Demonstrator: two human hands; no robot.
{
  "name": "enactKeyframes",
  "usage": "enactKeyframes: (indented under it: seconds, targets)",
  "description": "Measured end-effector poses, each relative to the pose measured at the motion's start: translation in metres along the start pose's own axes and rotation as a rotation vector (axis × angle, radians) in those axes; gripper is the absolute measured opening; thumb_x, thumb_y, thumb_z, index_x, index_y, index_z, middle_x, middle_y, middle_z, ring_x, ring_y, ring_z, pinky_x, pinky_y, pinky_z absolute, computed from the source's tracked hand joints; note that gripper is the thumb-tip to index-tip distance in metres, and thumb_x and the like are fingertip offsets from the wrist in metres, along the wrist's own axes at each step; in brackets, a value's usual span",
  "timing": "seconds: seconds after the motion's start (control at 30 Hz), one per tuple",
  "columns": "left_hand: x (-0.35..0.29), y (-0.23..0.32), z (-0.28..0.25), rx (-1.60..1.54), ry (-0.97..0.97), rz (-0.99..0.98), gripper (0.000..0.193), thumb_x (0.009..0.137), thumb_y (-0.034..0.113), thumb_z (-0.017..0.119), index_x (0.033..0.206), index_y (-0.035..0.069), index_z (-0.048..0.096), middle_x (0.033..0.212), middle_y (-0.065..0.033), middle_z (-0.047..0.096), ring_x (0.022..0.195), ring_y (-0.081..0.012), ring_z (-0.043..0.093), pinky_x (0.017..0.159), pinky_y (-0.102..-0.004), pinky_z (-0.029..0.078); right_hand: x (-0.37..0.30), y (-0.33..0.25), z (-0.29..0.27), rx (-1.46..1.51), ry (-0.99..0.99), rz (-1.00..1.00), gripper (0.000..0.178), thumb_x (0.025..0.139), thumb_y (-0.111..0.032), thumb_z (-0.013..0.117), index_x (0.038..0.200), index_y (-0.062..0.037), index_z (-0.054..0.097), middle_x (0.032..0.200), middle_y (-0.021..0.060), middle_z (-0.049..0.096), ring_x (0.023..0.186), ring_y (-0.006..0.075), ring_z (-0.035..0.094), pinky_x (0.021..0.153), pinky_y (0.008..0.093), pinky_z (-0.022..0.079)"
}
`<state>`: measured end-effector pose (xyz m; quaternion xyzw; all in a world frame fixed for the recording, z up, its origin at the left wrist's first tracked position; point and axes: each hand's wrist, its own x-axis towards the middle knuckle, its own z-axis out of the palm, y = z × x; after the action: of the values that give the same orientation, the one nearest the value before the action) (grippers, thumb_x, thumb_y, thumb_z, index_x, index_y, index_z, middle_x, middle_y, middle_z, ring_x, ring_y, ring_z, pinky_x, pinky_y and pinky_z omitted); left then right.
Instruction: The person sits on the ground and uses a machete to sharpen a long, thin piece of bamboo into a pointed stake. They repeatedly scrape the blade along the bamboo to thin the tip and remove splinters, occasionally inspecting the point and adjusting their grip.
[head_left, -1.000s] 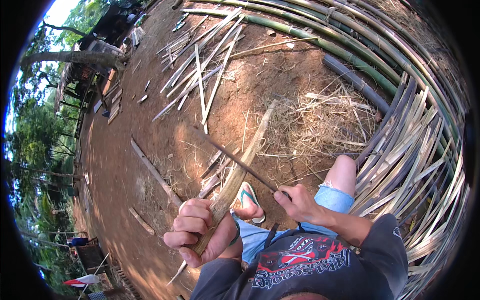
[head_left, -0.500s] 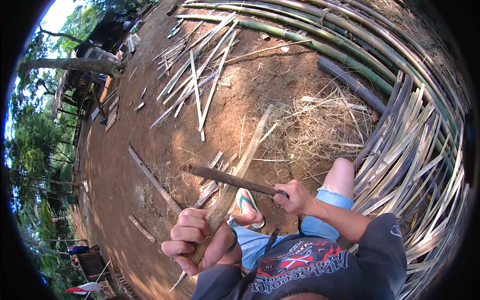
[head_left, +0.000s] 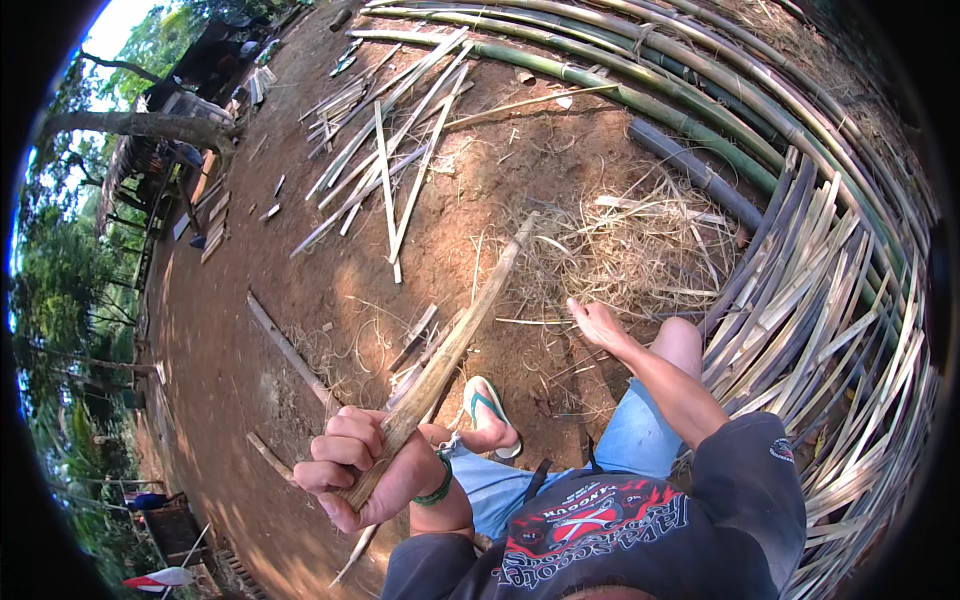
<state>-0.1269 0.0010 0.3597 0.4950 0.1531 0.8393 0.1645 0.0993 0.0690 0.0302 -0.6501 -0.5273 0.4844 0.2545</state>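
Note:
My left hand (head_left: 362, 470) is shut around the lower end of a long split bamboo strip (head_left: 462, 328). The strip slants up and to the right over the red dirt, and its far tip lies by a heap of dry shavings (head_left: 625, 250). My right hand (head_left: 597, 324) is stretched out over the ground at the near edge of those shavings, fingers apart and holding nothing. No blade shows in it. I sit with bent knees, and my foot in a green flip-flop (head_left: 490, 415) rests between my two hands.
A thick pile of split bamboo slats (head_left: 820, 300) curves along the right. Long green bamboo poles (head_left: 640, 95) lie across the top. Loose strips (head_left: 390, 160) are scattered at the upper middle. Short offcuts (head_left: 285, 345) lie on the dirt at left, and a wooden shelter (head_left: 205, 70) stands far left.
My right hand held a dark blade across the strip; it has since swung out to the right toward the shavings and is empty. My left hand keeps its hold on the strip.

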Motion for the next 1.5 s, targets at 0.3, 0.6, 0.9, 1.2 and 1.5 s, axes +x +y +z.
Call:
enactKeyframes:
  seconds: [0.3,0.6,0.9,1.2,1.5]
  targets:
    - [0.012,-0.008,0.013,0.173,0.177,0.09,0.033,0.094,0.035,0.041,0.071,0.015,0.028,0.055,0.0014,0.029,0.045,-0.009,0.025,0.046,-0.0245,0.022,-0.117,-0.118,0.014,0.363,-0.133,-0.26,0.054,0.099,-0.043,0.051,0.075,0.0044,0.061,0.056,0.0201,0.052,0.052,0.0219,0.05,0.054,0.0408,0.041]
    - [0.006,-0.005,0.021,0.089,0.16,0.041,0.03,0.091,0.03,0.041,0.069,0.015,0.028,0.055,0.0012,0.027,0.047,-0.0094,0.021,0.046,-0.0248,0.019,-0.069,-0.067,0.02,0.221,-0.059,-0.17,0.062,0.101,-0.047,0.043,0.063,0.0014,0.049,0.05,0.0106,0.04,0.05,0.0159,0.042,0.05,0.0402,0.037]
    - [0.002,0.0,0.005,0.045,0.083,0.045,0.033,0.093,0.034,0.043,0.071,0.015,0.028,0.056,0.0012,0.03,0.047,-0.0095,0.025,0.047,-0.0239,0.022,-0.067,-0.064,0.009,0.076,-0.053,-0.376,0.062,0.098,-0.05,0.044,0.071,0.0036,0.057,0.06,0.0235,0.051,0.054,0.0292,0.05,0.057,0.0452,0.041]
    - [0.032,-0.014,0.012,0.093,0.206,0.019,0.037,0.099,0.039,0.036,0.072,0.015,0.028,0.055,0.0003,0.031,0.048,-0.0114,0.035,0.046,-0.0241,0.029,-0.02,-0.024,0.034,0.155,0.021,-0.023,0.068,0.099,-0.059,0.041,0.058,-0.005,0.048,0.052,0.0025,0.047,0.049,0.0132,0.045,0.049,0.0362,0.039]
    - [0.022,-0.017,0.051,0.157,0.065,-0.09,0.04,0.105,0.051,0.027,0.087,0.015,0.026,0.052,-0.0001,0.033,0.037,-0.0076,0.031,0.035,-0.0191,0.029,-0.158,-0.174,-0.007,0.451,-0.186,-0.434,0.054,0.102,-0.044,0.044,0.068,-0.0022,0.049,0.051,0.004,0.047,0.048,0.0127,0.044,0.047,0.0324,0.036]
